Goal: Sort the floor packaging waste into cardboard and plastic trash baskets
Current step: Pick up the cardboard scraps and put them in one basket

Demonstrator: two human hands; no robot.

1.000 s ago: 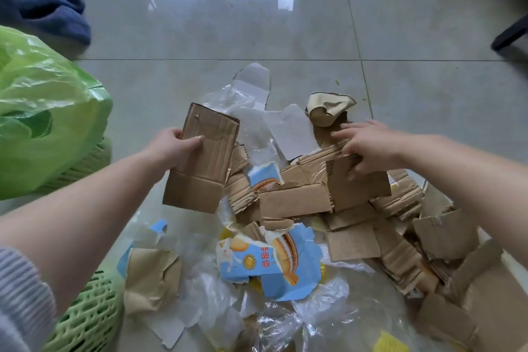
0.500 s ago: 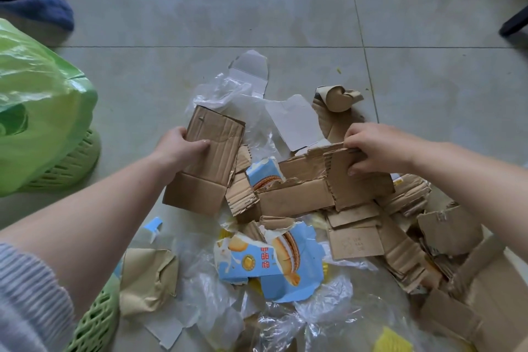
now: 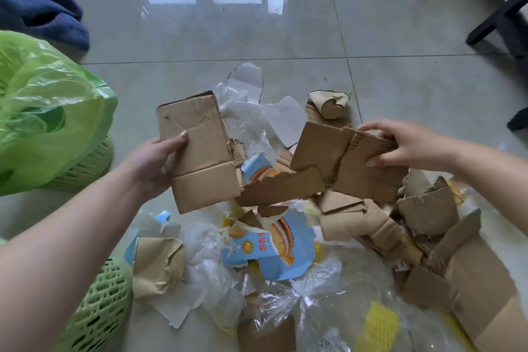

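Observation:
My left hand (image 3: 155,161) grips a folded brown cardboard piece (image 3: 197,151), held up above the floor pile. My right hand (image 3: 400,144) grips a bunch of torn cardboard pieces (image 3: 337,163), lifted off the heap. Below lie more cardboard scraps (image 3: 428,231), a torn blue printed carton (image 3: 274,248), crumpled brown paper (image 3: 157,263) and clear plastic film (image 3: 211,274). A green mesh basket (image 3: 97,308) stands at the lower left under my forearm. A second green basket (image 3: 83,168) at the left carries a green plastic bag (image 3: 45,111).
Blue fabric (image 3: 37,0) lies at the top left. Dark furniture legs (image 3: 503,17) stand at the top right. A yellow foam net (image 3: 383,323) and more film lie near the bottom. Glossy grey floor tiles (image 3: 257,31) stretch beyond the pile.
Both hands have lifted their cardboard off the pile. The right hand's pieces came up and now hang together. The left hand's piece rose and tilted more upright.

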